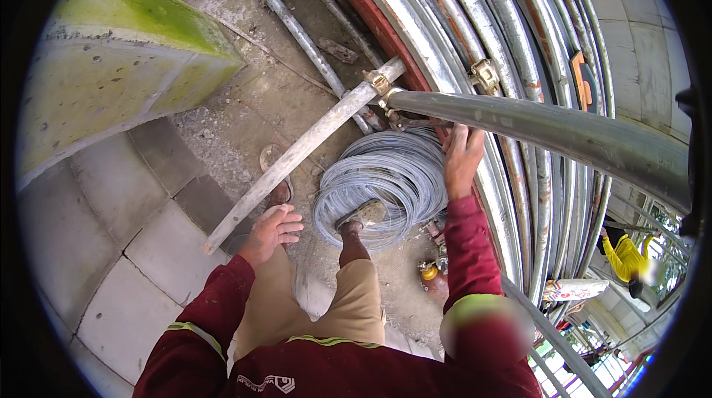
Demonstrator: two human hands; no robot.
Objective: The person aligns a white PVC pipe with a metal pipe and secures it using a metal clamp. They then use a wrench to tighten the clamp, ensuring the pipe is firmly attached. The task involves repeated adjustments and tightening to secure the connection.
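My left hand (273, 233) is open, palm partly turned up, beside the lower end of a pale scaffold tube (297, 152). It holds nothing. My right hand (463, 157) reaches to the red beam (382, 23) by the stacked metal pipes, its fingers stretched out just under a long grey pole (549, 131). The pole hides part of the contact there. Metal couplers (380, 85) sit where the pale tube and the grey pole meet. Below them lies a coil of grey wire (415, 175), with my shoe (365, 212) on it.
Bundled steel pipes (512, 34) fill the right side, with an orange-handled tool (582, 83) lying on them. A mossy concrete block (111, 79) stands left above pale floor slabs (111, 250). Another scaffold tube (289, 20) lies beyond. A person in yellow (627, 257) is at far right.
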